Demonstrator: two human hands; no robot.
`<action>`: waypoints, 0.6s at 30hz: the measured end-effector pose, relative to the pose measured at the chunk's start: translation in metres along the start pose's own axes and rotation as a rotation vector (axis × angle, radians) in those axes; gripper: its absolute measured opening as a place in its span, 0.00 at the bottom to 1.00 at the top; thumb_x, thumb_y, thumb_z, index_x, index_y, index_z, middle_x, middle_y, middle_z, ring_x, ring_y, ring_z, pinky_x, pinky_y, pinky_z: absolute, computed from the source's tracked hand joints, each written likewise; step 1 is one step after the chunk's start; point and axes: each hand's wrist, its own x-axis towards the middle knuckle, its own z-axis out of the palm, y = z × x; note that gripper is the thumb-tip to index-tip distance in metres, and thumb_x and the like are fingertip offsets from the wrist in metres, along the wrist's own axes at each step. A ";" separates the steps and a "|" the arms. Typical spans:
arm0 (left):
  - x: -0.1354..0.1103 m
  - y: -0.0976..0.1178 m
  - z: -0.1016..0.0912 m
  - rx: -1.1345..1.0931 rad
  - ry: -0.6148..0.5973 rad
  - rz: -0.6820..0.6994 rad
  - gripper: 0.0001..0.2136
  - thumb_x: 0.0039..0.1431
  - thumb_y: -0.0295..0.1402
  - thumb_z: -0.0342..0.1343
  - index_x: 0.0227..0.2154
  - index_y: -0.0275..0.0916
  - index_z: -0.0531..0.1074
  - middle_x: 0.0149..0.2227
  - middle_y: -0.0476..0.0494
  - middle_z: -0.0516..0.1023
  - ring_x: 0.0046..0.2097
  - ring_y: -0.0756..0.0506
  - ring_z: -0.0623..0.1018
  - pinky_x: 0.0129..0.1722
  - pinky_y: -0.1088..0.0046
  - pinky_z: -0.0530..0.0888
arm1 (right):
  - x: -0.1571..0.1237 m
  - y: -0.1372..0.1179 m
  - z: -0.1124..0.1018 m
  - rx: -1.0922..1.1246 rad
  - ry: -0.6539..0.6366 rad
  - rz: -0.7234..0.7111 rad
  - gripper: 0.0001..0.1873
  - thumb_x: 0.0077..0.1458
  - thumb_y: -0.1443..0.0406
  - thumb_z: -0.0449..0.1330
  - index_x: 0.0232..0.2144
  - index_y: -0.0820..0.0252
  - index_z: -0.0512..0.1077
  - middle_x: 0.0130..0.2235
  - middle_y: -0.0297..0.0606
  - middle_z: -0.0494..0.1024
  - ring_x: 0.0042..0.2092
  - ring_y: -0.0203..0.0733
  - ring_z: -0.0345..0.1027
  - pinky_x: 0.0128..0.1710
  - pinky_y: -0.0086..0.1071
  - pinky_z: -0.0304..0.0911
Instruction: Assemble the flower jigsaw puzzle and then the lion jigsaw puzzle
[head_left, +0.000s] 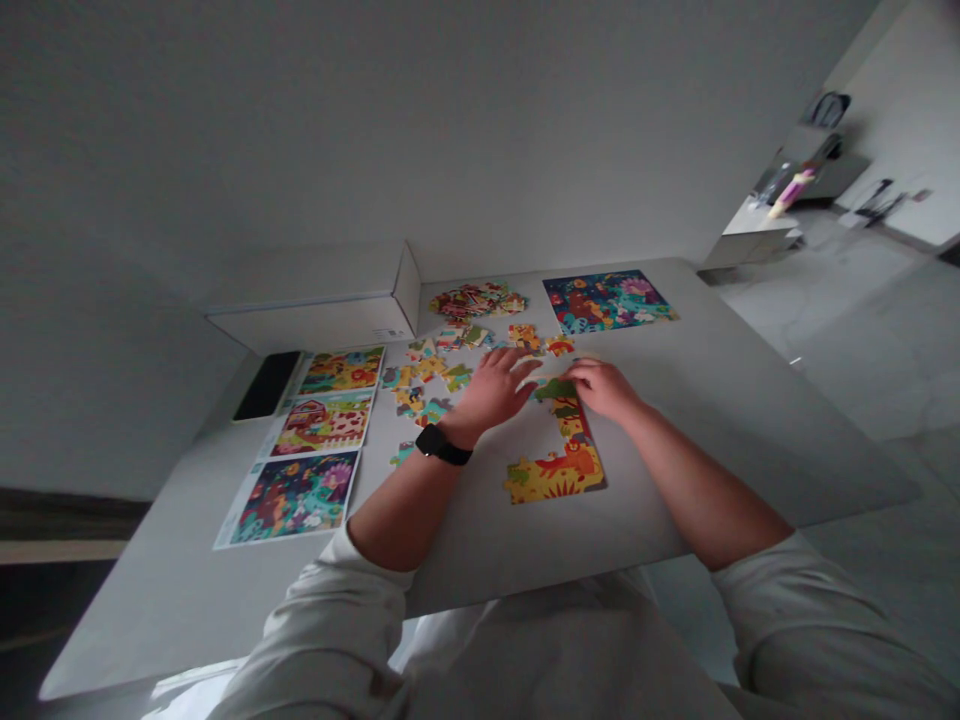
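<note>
Working over a pale tabletop (465, 540), the person in the head view has both hands well apart from each other, at the top of a partly joined puzzle (562, 472). Taking that puzzle as the centre of the clock, it runs from a green tree at 12 down to an orange lion at 5, then turns toward 7 along a yellow strip.

The left hand (491, 390) is at 10 o'clock, palm down, its fingers loosely parted; a black watch (442, 443) circles its wrist. The right hand (600, 385) is at 1 o'clock, fingertips bunched at the puzzle's upper edge; whether they pinch a piece cannot be told.

Loose pieces (430, 368) lie scattered toward 10 o'clock, beyond the left hand. At 11 a heaped pile (480, 300) of pieces sits near the wall (480, 130), and a small orange piece (560, 345) rests at 12. A dark blue picture (611, 300) lies flat near 1. Toward 9 is a printed sheet (307, 445) with three pictures, a black slab (268, 385) just beside its top, and a long white box (322, 320) at 10.
</note>
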 end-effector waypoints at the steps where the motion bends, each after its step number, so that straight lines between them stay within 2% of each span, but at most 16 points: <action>1: 0.002 0.002 -0.016 0.013 0.088 -0.009 0.16 0.73 0.36 0.56 0.60 0.44 0.77 0.64 0.34 0.77 0.65 0.33 0.75 0.69 0.43 0.69 | 0.001 0.004 -0.006 0.030 0.079 0.034 0.19 0.60 0.75 0.58 0.43 0.54 0.86 0.46 0.42 0.86 0.48 0.48 0.80 0.54 0.41 0.73; 4: 0.003 0.008 -0.075 0.012 0.337 -0.030 0.17 0.77 0.36 0.51 0.62 0.44 0.73 0.62 0.37 0.75 0.66 0.37 0.74 0.68 0.48 0.71 | 0.003 0.022 -0.027 0.071 0.349 0.176 0.18 0.61 0.70 0.57 0.47 0.58 0.84 0.47 0.46 0.87 0.43 0.48 0.81 0.50 0.42 0.74; 6: -0.002 0.009 -0.109 0.026 0.457 -0.081 0.16 0.78 0.36 0.49 0.62 0.45 0.73 0.60 0.39 0.76 0.64 0.40 0.75 0.67 0.53 0.72 | 0.004 0.035 -0.039 0.062 0.456 0.291 0.18 0.62 0.67 0.57 0.49 0.60 0.83 0.45 0.47 0.87 0.39 0.48 0.80 0.48 0.43 0.75; 8: -0.012 0.006 -0.126 0.049 0.486 -0.111 0.16 0.77 0.36 0.49 0.60 0.43 0.74 0.57 0.39 0.77 0.61 0.41 0.77 0.65 0.58 0.74 | 0.004 0.045 -0.045 0.031 0.480 0.374 0.17 0.62 0.65 0.57 0.48 0.60 0.83 0.44 0.48 0.87 0.38 0.48 0.80 0.48 0.44 0.75; 9: -0.018 0.003 -0.127 0.058 0.468 -0.119 0.15 0.77 0.36 0.49 0.59 0.42 0.75 0.55 0.39 0.78 0.60 0.41 0.77 0.64 0.59 0.75 | 0.004 0.049 -0.046 0.008 0.465 0.399 0.17 0.62 0.64 0.58 0.48 0.60 0.83 0.45 0.49 0.87 0.39 0.49 0.80 0.49 0.45 0.75; 11: -0.033 -0.007 -0.115 0.063 0.393 -0.142 0.14 0.75 0.35 0.51 0.57 0.41 0.76 0.53 0.39 0.79 0.56 0.41 0.79 0.60 0.61 0.77 | 0.003 0.053 -0.041 -0.049 0.399 0.421 0.17 0.61 0.65 0.59 0.48 0.60 0.83 0.45 0.49 0.88 0.41 0.50 0.81 0.51 0.45 0.74; 15: -0.062 -0.031 -0.062 0.047 0.251 -0.308 0.13 0.74 0.30 0.51 0.53 0.40 0.79 0.47 0.40 0.82 0.40 0.46 0.80 0.47 0.68 0.79 | 0.000 0.054 -0.028 -0.163 0.230 0.383 0.19 0.60 0.68 0.60 0.52 0.58 0.82 0.49 0.47 0.88 0.48 0.52 0.82 0.57 0.47 0.73; 18: -0.076 -0.045 -0.031 0.076 0.186 -0.407 0.13 0.70 0.28 0.54 0.52 0.40 0.81 0.48 0.39 0.82 0.38 0.46 0.80 0.43 0.69 0.78 | -0.002 0.053 -0.025 -0.234 0.157 0.391 0.20 0.61 0.68 0.61 0.54 0.56 0.81 0.52 0.46 0.87 0.52 0.51 0.80 0.59 0.46 0.72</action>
